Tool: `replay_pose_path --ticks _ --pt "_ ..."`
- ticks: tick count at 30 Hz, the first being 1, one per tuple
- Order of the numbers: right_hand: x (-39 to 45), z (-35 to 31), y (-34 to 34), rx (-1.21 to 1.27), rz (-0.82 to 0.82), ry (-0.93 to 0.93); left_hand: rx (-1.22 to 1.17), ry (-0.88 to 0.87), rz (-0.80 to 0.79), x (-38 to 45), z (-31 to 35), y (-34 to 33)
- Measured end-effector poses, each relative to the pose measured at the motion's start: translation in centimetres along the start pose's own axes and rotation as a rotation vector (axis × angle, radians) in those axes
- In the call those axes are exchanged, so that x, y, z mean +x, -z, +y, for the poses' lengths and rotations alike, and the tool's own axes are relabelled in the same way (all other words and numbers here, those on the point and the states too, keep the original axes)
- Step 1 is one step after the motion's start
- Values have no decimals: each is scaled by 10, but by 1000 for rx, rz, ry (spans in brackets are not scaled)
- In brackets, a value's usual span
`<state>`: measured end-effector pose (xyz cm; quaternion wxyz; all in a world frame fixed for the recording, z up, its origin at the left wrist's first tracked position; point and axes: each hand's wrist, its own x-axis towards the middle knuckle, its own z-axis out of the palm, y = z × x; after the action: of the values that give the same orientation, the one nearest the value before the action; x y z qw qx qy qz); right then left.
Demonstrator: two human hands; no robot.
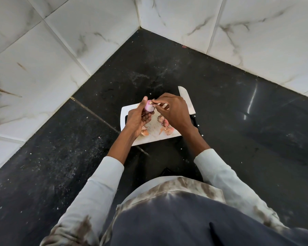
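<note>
Nearest the camera, a dark apron [185, 219] covers the person's front, with a stained pale left sleeve [96, 189] and right sleeve [219, 174] extending forward from it.

Both forearms converge above a white cutting board [155, 138], which lies flat on the black counter [247, 125].

The left hand [137, 119] grips a small pink onion [148, 108]. Its fingers are curled under and around the bulb, and the thumb stands up along the bulb's left side. The onion is held in the air above the far left part of the board, clear of its surface.

The right hand [174, 110] meets the onion from the right. Its thumb and forefinger are pressed together in a pinch on the dry skin at the bulb's top end; the remaining fingers are loosely bent.

Loose onion peels [164, 124] lie on the board below the right hand, with further pieces near the left wrist.

A knife [186, 100] lies just beyond the right hand, its pale blade pointing away from the person and resting partly on the counter.

White marble-pattern wall tiles [43, 59] enclose the counter at the far corner.
</note>
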<state>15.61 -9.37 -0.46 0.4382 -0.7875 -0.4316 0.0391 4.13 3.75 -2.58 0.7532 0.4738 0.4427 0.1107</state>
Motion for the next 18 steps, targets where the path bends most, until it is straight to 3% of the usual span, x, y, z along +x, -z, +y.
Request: replay_pose_path --ticks 18 --pt "-5 -17 -10 -128 -54 13 101 137 -19 6 16 16"
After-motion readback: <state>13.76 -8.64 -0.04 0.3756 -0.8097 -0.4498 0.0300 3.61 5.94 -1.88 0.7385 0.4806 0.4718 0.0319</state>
